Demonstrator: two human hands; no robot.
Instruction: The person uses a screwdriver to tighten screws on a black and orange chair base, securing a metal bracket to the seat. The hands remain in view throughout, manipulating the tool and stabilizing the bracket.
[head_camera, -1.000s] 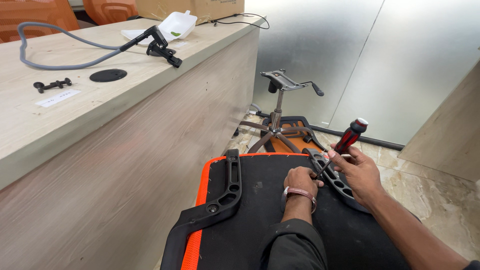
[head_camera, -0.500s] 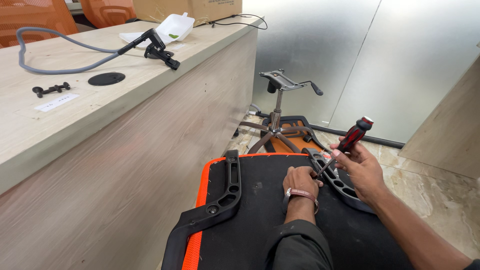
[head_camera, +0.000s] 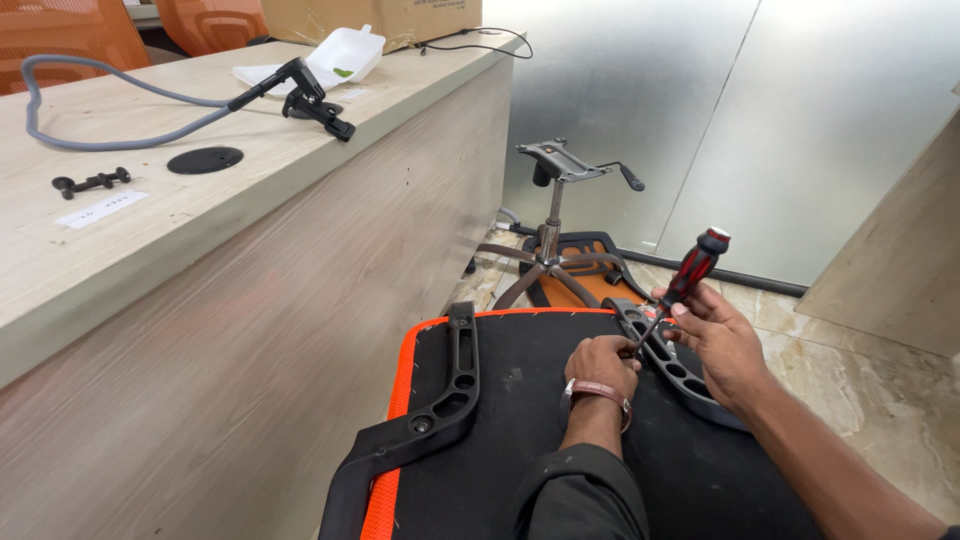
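Polished stone floor (head_camera: 900, 440) along the lower right, frosted glass panels (head_camera: 760, 120) behind.

Nearest, at the bottom centre: black upholstered chair seat with orange edging (head_camera: 520, 440), lying underside up. On its left side, black plastic armrest bracket with oval slots (head_camera: 445, 400), seemingly already seated against the seat. On its right side, matching black slotted bracket (head_camera: 680, 370), partly hidden by the hands.

At centre: left hand (head_camera: 600, 365), dark sleeve and a brown wrist strap, fingers curled down near the right bracket, pinching or steadying something too small to make out. Just right of it: right hand (head_camera: 718, 340) wrapped around the lower handle of a red-and-black screwdriver (head_camera: 690, 275), shaft angled down and left, tip meeting the bracket beside the left fingertips.

Judging by this: left bracket apparently done, right bracket being fastened, screw count impossible to tell; seat not yet joined to its base.

Further back, centre: grey metal chair base with gas column, tilt plate and lever (head_camera: 555, 215), standing bare on the floor, orange chair part (head_camera: 585, 285) behind its legs.

Filling the left: pale wood-grain counter (head_camera: 300, 260). On top, grey hose with black clamp fitting (head_camera: 300, 95), black round grommet cover (head_camera: 204, 160), small black clamp piece (head_camera: 90, 182), white label (head_camera: 100, 208). Far upper left: white foam tray (head_camera: 340, 55), cardboard box (head_camera: 370, 18), orange mesh chair backs (head_camera: 60, 35).
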